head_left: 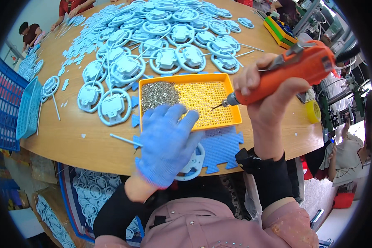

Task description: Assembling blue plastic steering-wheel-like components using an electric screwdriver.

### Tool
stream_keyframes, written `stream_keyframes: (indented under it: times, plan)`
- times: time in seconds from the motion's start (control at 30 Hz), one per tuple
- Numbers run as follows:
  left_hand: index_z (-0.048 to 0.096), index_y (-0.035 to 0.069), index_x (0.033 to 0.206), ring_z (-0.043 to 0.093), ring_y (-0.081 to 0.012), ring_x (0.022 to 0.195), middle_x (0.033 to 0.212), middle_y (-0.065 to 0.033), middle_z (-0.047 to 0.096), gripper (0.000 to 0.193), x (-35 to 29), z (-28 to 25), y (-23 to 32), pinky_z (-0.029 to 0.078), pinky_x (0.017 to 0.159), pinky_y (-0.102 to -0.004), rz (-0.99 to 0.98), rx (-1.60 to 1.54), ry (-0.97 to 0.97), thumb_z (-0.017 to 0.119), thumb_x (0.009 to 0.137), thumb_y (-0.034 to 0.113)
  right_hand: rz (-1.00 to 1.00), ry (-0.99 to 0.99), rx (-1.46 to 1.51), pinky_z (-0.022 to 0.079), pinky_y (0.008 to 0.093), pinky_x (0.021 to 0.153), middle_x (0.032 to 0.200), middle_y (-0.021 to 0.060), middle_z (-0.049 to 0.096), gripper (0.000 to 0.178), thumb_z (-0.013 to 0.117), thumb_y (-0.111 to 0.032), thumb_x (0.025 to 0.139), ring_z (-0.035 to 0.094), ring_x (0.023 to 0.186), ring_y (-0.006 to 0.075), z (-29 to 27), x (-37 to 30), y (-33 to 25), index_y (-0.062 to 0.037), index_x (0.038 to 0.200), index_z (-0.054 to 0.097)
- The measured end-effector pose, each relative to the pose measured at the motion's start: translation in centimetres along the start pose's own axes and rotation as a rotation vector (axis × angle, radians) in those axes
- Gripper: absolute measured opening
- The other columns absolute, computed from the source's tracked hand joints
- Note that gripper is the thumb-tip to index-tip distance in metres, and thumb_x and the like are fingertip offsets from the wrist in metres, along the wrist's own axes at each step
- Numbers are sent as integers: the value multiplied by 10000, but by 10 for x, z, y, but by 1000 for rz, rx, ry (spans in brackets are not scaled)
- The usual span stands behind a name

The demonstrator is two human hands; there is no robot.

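My left hand (164,142), in a blue knit glove, reaches over the near wall of a yellow tray (231,99). Its fingers are apart, with the tips at a heap of small metal screws (158,94) in the tray's left part; nothing shows in them. Partly hidden beneath that hand lies a light blue wheel-shaped plastic part (197,162), on a blue foam mat (222,148). Bare-fingered, my right hand (265,110) is wrapped round an orange electric screwdriver (288,72). The driver's bit points left, above the tray's perforated bottom.
A large pile of light blue wheel-shaped parts (165,58) covers the far table. Left stands a light blue basket (29,109); right, a yellow tape roll (313,112). A box of more parts (96,192) sits below the table edge. Other people (72,7) work at the far side.
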State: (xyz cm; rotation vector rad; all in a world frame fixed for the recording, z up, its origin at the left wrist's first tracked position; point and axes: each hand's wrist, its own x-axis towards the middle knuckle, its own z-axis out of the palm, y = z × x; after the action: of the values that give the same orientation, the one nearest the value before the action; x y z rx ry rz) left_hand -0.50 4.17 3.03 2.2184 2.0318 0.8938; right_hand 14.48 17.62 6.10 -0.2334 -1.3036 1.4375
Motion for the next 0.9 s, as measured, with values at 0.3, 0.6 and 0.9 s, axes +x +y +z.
stream_keyframes:
  times: [0.3, 0.6, 0.9]
  plan:
    - [700, 60, 830, 575, -272, 796, 826, -91, 620, 196, -4, 22, -15, 438, 747, -397, 95, -205, 105, 760, 697, 191, 49, -50, 125, 433, 284, 509, 612, 15, 498, 848, 429, -854, 639, 488, 504, 131, 39, -30, -10, -72, 956, 512]
    - [702, 58, 823, 595, -247, 779, 794, -82, 622, 206, -38, 22, -18, 485, 693, -346, 6, -578, 147, 801, 657, 129, -23, -411, 203, 455, 283, 472, 624, 6, 507, 819, 463, -828, 661, 497, 484, 121, 51, -36, -18, -77, 986, 503]
    - [694, 24, 852, 604, -174, 714, 783, -71, 613, 159, -61, 7, -11, 476, 641, -292, -177, -889, 41, 766, 714, 53, -6, -543, 244, 485, 300, 488, 658, 17, 545, 787, 502, -797, 682, 546, 514, 132, 62, -40, -26, -74, 992, 490]
